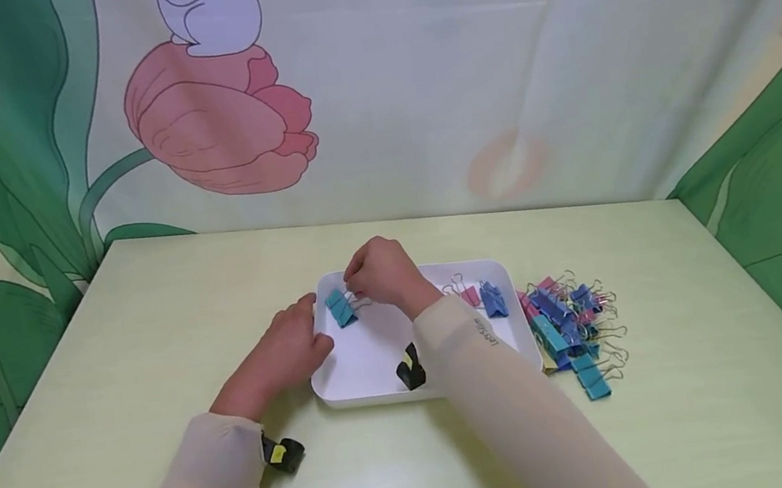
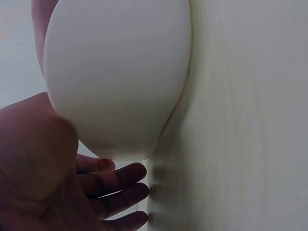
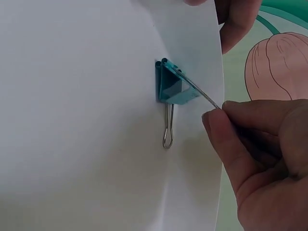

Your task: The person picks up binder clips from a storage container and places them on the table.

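In the head view my right hand is above the left part of a white tray. Its thumb and forefinger pinch one wire handle of a teal binder clip; the other handle points down along the tray floor in the right wrist view. My left hand holds the tray's left side, thumb over the rim and fingers along the outer wall. A blue binder clip and a pink binder clip lie at the tray's right end, the pink one partly hidden by the right sleeve.
A heap of blue, teal and pink binder clips lies against the tray's right side on the pale table. A patterned curtain hangs behind. Black wrist straps sit on both forearms.
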A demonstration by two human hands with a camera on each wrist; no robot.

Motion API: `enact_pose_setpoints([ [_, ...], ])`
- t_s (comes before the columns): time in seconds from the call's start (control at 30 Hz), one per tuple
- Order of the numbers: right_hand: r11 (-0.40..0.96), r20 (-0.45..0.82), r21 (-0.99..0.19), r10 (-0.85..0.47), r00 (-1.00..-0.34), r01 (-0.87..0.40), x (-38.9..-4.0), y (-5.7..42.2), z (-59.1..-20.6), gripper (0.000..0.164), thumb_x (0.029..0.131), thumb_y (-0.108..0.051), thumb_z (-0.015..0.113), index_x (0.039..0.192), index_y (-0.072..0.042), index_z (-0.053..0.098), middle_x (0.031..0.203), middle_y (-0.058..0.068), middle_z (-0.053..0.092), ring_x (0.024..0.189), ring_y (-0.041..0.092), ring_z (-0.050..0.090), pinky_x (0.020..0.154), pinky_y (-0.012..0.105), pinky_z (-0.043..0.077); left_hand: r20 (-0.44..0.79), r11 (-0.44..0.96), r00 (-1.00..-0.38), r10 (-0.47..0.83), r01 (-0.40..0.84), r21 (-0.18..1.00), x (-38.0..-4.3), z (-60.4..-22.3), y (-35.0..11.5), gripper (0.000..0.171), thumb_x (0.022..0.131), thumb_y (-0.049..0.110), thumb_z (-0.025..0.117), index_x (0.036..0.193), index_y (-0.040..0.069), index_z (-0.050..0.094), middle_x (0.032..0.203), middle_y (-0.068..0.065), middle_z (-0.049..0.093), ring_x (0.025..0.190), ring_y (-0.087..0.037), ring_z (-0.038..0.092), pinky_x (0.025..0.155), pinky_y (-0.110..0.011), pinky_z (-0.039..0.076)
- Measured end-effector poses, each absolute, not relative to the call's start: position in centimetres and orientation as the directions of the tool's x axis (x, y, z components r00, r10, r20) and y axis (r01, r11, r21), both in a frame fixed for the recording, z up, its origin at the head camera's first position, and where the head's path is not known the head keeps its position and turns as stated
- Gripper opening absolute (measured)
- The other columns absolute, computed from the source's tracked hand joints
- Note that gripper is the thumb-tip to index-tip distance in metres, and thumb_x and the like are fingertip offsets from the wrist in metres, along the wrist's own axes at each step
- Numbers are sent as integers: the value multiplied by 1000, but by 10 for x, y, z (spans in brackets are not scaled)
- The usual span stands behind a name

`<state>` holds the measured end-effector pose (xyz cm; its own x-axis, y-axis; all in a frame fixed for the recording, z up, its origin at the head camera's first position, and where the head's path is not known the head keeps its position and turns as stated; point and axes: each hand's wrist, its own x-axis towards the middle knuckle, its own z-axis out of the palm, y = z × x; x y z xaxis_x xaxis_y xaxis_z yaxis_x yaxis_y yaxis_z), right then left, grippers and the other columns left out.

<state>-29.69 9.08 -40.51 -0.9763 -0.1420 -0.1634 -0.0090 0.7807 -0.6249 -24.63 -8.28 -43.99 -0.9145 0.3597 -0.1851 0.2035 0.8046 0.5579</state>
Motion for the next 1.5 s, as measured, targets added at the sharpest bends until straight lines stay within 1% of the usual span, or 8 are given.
enact_pose_setpoints([
  [0.3,741,-201,-671,-147,-969,27,-293,98,-402,11,88,-15,68,94,-10,76,87,1,72,76,13,66,67,21,53,-180,807,-914,364,213,550,-247,-439,-80,66,93,19,51,148,-4,24,147,-22,41,122,-34,45,109,-52,36],
  [0.53,705,-164,-709,-191,-968,-19,-280,104,-392,13,89,-16,67,97,-11,76,86,-1,72,77,11,68,73,25,54,-194,807,-910,368,209,552,-246,-439,-82,67,93,19,50,149,-4,22,149,-21,39,122,-34,45,109,-52,36],
  [0.9,492,-53,-868,-227,-972,-68,-245,126,-363,16,87,-14,69,100,-6,75,91,3,73,78,12,72,79,29,56,-162,811,-918,361,223,541,-246,-439,-81,62,92,18,51,145,-4,28,138,-21,47,115,-33,47,107,-51,39],
  [1.2,341,40,-935,-179,-983,-101,-217,153,-351,13,84,-14,72,95,-7,76,91,8,73,79,18,73,82,30,56,-181,817,-918,352,208,538,-247,-440,-80,66,91,17,47,147,-7,23,143,-24,43,118,-35,45,108,-52,37],
  [1.23,333,44,-938,-166,-985,-98,-214,156,-350,12,84,-14,72,94,-8,76,91,8,74,79,18,73,81,29,56,-183,817,-918,352,206,538,-247,-440,-80,67,91,17,47,148,-8,23,144,-24,42,119,-35,45,109,-52,36],
  [1.33,316,41,-946,-128,-991,-80,-204,165,-347,14,84,-15,73,95,-8,76,90,7,74,81,17,73,63,24,52,-183,816,-917,353,206,540,-247,-440,-80,67,91,17,46,148,-8,22,145,-25,40,122,-36,43,110,-53,34],
  [1.4,302,40,-950,-111,-993,-73,-199,171,-346,15,84,-15,73,96,-6,75,91,7,74,81,17,73,56,22,47,-175,813,-917,359,215,541,-247,-440,-81,67,91,17,45,148,-9,22,144,-26,41,121,-35,44,109,-53,35],
  [1.5,287,59,-954,-97,-994,-85,-192,179,-346,15,84,-13,72,96,-4,75,91,7,74,80,17,73,56,24,49,-158,807,-916,369,231,544,-248,-441,-82,65,90,16,45,146,-10,24,142,-26,44,119,-34,46,107,-52,37],
])
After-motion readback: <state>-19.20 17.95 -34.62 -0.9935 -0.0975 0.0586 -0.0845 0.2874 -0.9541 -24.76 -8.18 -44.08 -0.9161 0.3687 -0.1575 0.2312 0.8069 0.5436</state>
